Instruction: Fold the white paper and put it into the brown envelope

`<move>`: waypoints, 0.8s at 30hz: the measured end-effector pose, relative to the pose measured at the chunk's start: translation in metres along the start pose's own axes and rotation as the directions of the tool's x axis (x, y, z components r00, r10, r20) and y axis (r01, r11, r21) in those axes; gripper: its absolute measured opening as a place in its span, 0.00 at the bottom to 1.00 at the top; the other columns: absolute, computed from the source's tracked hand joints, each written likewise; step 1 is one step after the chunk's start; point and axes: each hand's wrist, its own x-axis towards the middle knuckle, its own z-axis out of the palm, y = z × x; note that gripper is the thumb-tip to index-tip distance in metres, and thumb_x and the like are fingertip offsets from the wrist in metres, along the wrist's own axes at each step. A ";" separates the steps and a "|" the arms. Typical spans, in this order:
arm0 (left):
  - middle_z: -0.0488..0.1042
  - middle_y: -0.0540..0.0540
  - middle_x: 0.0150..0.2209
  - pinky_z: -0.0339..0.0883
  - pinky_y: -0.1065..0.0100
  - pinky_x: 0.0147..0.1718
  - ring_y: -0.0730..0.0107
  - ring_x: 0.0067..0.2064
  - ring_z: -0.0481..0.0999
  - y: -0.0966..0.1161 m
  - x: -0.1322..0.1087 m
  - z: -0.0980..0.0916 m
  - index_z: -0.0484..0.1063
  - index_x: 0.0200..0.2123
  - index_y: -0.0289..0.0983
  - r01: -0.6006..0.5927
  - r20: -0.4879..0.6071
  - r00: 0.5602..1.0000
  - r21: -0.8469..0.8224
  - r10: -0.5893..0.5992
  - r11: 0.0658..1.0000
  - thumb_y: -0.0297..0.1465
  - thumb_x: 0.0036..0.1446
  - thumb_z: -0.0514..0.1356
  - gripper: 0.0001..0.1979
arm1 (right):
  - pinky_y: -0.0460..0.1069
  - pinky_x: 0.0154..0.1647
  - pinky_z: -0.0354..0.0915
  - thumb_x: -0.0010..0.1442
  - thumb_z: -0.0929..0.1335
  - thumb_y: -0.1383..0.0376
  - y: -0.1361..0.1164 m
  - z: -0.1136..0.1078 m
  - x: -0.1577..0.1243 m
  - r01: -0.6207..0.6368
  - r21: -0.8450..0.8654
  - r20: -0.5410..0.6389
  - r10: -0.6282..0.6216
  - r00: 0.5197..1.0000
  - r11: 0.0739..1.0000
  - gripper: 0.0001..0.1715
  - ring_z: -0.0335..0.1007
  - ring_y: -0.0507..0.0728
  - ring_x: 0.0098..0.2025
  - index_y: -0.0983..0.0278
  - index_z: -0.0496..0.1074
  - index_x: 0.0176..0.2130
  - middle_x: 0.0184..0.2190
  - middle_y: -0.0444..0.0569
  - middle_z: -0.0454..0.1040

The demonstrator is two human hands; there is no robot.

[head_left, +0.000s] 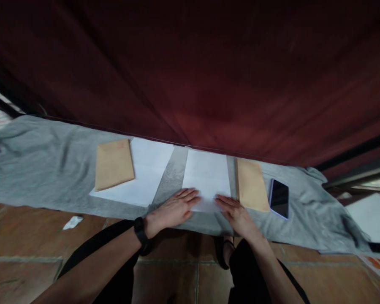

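Observation:
A white sheet of paper (206, 171) lies on the grey cloth in front of me. My left hand (176, 207) rests flat at its near left corner, fingers stretched out and holding nothing. At the near right corner, my right hand (236, 212) also lies with its fingers extended, slightly blurred. Just right of that sheet is a brown envelope (252, 184), which looks like a stack. Further left, more white paper (150, 166) lies at an angle, partly covered by another brown envelope (114, 164).
A phone (279, 198) lies right of the right-hand envelope. The wrinkled grey cloth (41, 169) covers a long, low surface against a dark red panel (193, 76). A white scrap (72, 222) is on the tiled floor (22, 236). A pale flat object (372, 217) stands at far right.

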 end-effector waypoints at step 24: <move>0.76 0.46 0.57 0.63 0.61 0.61 0.63 0.60 0.73 -0.048 -0.005 -0.023 0.75 0.55 0.43 0.093 0.058 0.996 -0.438 -0.075 0.894 0.36 0.69 0.54 0.16 | 0.57 0.57 0.70 0.67 0.64 0.62 -0.004 -0.026 -0.004 -0.271 0.460 0.108 0.249 0.962 0.846 0.20 0.75 0.61 0.55 0.56 0.76 0.55 0.53 0.47 0.78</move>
